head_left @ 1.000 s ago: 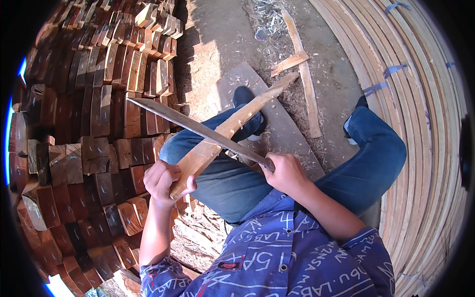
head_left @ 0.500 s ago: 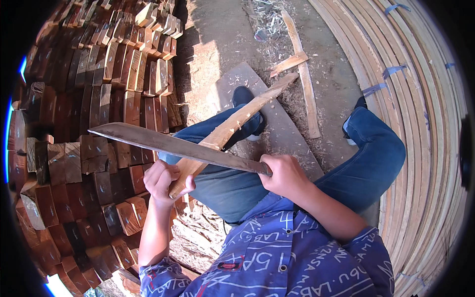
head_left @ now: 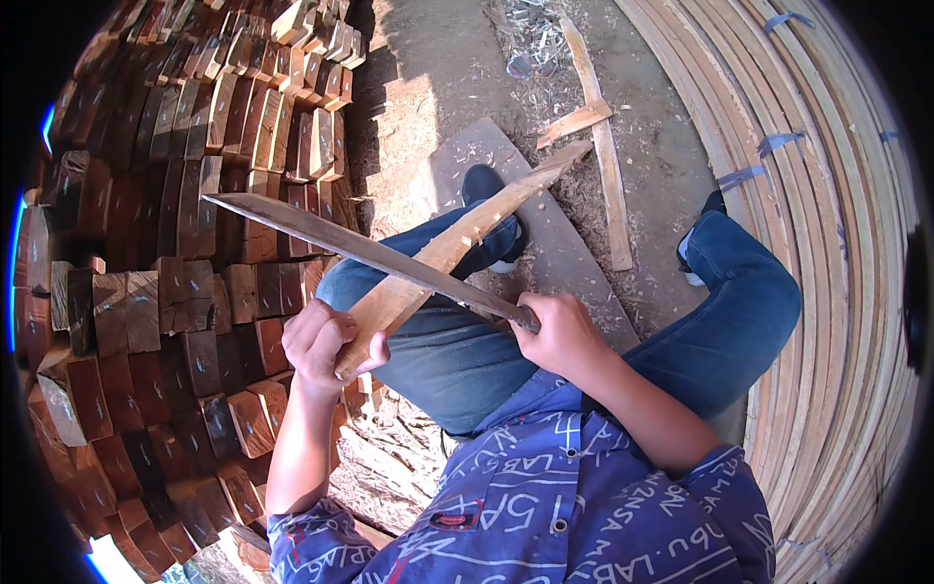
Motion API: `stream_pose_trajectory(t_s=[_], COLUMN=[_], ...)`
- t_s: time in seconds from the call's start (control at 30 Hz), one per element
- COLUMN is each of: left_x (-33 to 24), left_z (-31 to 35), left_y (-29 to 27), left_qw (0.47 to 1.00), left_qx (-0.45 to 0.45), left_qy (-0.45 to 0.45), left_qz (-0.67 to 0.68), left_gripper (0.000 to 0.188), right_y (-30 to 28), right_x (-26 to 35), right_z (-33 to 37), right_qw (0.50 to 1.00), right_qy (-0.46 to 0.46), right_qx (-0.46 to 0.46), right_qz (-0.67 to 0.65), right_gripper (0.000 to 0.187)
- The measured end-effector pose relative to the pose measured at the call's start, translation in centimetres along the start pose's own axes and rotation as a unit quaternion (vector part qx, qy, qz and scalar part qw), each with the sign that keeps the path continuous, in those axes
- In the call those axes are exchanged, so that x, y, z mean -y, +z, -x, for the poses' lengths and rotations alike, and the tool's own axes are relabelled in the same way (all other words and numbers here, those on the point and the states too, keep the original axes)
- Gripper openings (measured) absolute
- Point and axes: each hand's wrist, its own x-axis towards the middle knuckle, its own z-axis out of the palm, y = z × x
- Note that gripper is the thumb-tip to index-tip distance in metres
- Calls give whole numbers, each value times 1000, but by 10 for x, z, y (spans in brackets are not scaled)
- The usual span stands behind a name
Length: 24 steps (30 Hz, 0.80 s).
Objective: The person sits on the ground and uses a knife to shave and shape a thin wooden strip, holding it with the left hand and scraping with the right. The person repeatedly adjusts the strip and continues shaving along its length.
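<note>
My left hand (head_left: 321,346) is closed round the near end of a long pale wooden strip (head_left: 472,228). The strip slants away to the upper right, across my leg and over a flat board, and its far end tapers. My right hand (head_left: 556,331) grips the handle end of a machete (head_left: 350,245); most of the handle is hidden in my fingers. The long dark blade crosses above the strip and points to the upper left. From this angle I cannot tell whether blade and strip touch. Small curled chips cling to the strip's upper face.
Stacked timber blocks (head_left: 185,302) rise on my left. Long bent-looking strips (head_left: 778,243) bound with blue ties run along the right. A flat grey board (head_left: 574,258) lies between my feet, littered with shavings. Beyond it, two loose wooden pieces (head_left: 611,185) cross on the ground.
The machete's tip has shifted right and its blade has swung to a steeper slant, showing a narrower side. My left hand still holds the strip in about the same place.
</note>
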Motion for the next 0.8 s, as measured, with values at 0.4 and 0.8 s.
stream_pose_trajectory(t_s=[0.4,0.8], left_x=[-6,-7], left_z=[11,22], left_y=[2,2], left_qw=[1000,1000], left_qx=[-6,19], left_qy=[16,5], left_qz=[3,-1], left_gripper=[36,36], right_y=[8,9], right_x=[-4,-14], right_z=[10,-2], right_qw=[997,996], right_qy=[-66,11], right_qx=[-18,16], right_qz=[28,83], right_gripper=[16,18])
